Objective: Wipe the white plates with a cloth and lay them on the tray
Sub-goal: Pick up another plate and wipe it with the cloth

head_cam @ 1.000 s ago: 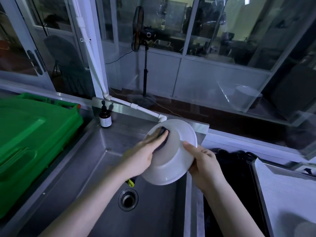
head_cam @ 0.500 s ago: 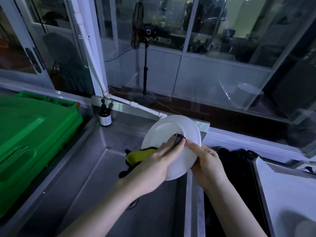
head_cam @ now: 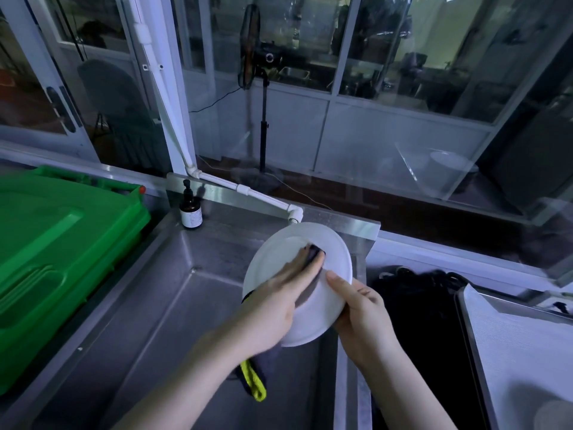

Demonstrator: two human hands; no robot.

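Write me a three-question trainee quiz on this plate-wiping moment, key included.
1. True or false: the right hand holds the white plate above the sink, not on the tray.
2. What does the left hand press against the plate? A. a cloth B. a brush C. a paper towel
3. Fill in: the brown bottle stands near the ____ bin.
Key: 1 true; 2 A; 3 green.
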